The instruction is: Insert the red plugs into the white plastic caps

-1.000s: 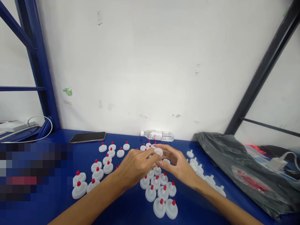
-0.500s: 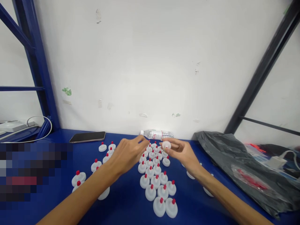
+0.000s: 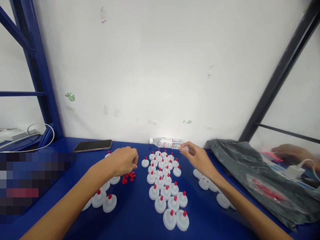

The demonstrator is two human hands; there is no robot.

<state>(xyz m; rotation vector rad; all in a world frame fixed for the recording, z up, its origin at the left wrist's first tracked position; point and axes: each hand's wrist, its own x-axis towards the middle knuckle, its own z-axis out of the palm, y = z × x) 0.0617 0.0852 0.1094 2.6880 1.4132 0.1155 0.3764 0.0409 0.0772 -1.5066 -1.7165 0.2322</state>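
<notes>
Several white round nozzle caps with red tips [image 3: 166, 193] stand upright in a cluster on the blue table [image 3: 135, 216]. My left hand [image 3: 126, 161] hovers with curled fingers just above a small pile of loose red tip caps [image 3: 128, 177]; its fingertips are mostly hidden. Between the thumb and fingers of my right hand [image 3: 198, 159] is a white nozzle cap [image 3: 185, 148], partly covered, near the far end of the cluster. More red-tipped caps [image 3: 109, 203] stand at the left, partly behind my left forearm. White caps without visible red tips [image 3: 203, 184] lie by my right forearm.
A clear plastic bottle [image 3: 166, 143] lies along the wall, and a phone [image 3: 93, 145] rests at the back left. On the right is a grey plastic bag [image 3: 232, 166] with a clear packet of red pieces [image 3: 268, 191]. Another person's blurred hand [image 3: 295, 155] shows at the far right.
My left hand has moved left from the cluster to the loose red tip caps, uncovering them. My right hand has shifted slightly right and up, still pinching the white nozzle cap.
</notes>
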